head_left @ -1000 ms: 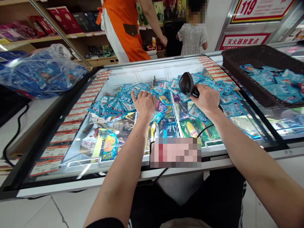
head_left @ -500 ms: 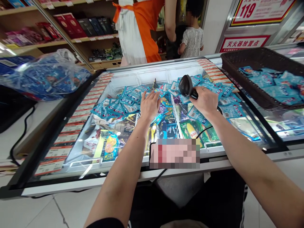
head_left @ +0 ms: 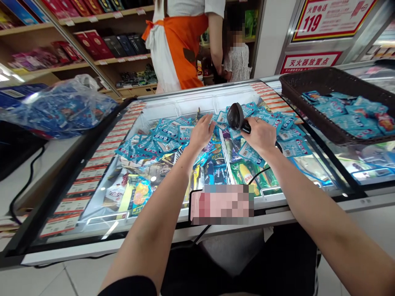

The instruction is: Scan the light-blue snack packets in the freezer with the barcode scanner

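Observation:
My right hand (head_left: 261,133) is wrapped round the handle of a black barcode scanner (head_left: 235,116), its head tilted up and to the left. Over the middle of the glass-topped freezer, my left hand (head_left: 202,130) reaches forward with fingers stretched out and nothing visible in it. Small blue snack packets (head_left: 166,130) lie scattered on the glass to its left, some with barcodes facing up. More blue packets (head_left: 293,146) spread around and beyond my right hand. A phone (head_left: 222,205), its screen blurred out, rests at the freezer's near edge between my forearms.
To the right stands a dark woven basket (head_left: 327,78) with more blue packets inside. A clear plastic bag (head_left: 70,109) full of blue packs sits at the left. Ice-cream packs (head_left: 142,191) show beneath the glass. A person in an orange apron (head_left: 182,49) and a child (head_left: 237,61) stand beyond.
My left hand has shifted slightly right and its fingers have drawn closer together. The scanner stays in my right hand. The person and child beyond have moved a little; the view has tilted slightly.

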A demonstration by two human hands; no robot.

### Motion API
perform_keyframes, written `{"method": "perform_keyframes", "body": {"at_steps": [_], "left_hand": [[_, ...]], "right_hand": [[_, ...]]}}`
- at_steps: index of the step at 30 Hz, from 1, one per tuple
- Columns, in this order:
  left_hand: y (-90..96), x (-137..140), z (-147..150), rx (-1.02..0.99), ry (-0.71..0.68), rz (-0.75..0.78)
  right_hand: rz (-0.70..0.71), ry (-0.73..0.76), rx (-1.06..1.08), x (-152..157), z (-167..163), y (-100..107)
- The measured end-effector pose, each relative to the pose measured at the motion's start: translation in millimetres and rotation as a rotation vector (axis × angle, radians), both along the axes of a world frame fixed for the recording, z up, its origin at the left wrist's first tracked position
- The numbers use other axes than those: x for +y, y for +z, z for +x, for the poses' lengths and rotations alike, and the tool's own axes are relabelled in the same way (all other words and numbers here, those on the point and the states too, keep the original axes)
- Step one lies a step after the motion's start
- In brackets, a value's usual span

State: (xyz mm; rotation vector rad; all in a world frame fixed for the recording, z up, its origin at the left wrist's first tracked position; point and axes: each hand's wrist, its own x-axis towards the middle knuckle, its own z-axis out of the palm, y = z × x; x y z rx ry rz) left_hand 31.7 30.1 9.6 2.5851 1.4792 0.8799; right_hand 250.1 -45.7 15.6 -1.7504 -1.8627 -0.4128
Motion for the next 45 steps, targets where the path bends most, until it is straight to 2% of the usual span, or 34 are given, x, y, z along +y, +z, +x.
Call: {"method": "perform_keyframes", "body": {"at_steps": [4, 8, 13, 19, 27, 30, 32, 36, 39, 42, 45], "left_hand": [[-8.8, 23.9, 18.8, 0.056, -0.051, -0.099], [-18.7, 29.9, 23.8, 0.128, -0.034, -0.115], [-13.1, 10.9, 12.7, 0.156, -0.061, -0.049], [0.8, -15.9, -1.3, 0.244, -0.002, -0.042], [8.6, -20.4, -0.9, 0.403, 0.070, 0.048], [8.6, -18.6, -3.4, 0.310, 0.058, 0.127], [7.9, -15.6, -4.7, 0.171, 0.036, 0.149], [6.2, -7.9, -4.6, -0.241, -0.015, 0.078], [4.9, -4.6, -7.4, -0.471, 0.073, 0.039], [2.3, -5.0, -18.0, -0.582, 0.174, 0.108], [-1.1, -10.0, -33.9, -0.639, 0.143, 0.141]], "right_hand": [[0.017, 0.005, -0.008, 1.5, 1.1, -1.3], [0.035, 0.007, -0.016, 2.4, 1.4, -3.1], [0.024, 0.002, -0.011, 2.8, 1.0, -3.3], [0.010, -0.006, -0.024, 1.4, 0.9, -2.7], [-0.016, -0.010, -0.028, -1.9, -0.7, -0.5], [-0.034, -0.021, -0.024, -2.6, -1.5, 0.0], [-0.044, -0.024, -0.022, -2.8, -1.6, 0.1], [-0.049, -0.019, -0.020, -2.3, -1.0, -0.3], [-0.044, -0.014, -0.019, -1.8, -0.2, -1.0], [-0.027, -0.014, -0.018, -1.5, 0.3, -1.8], [-0.011, -0.009, -0.021, -1.4, -0.1, -2.4]]}}
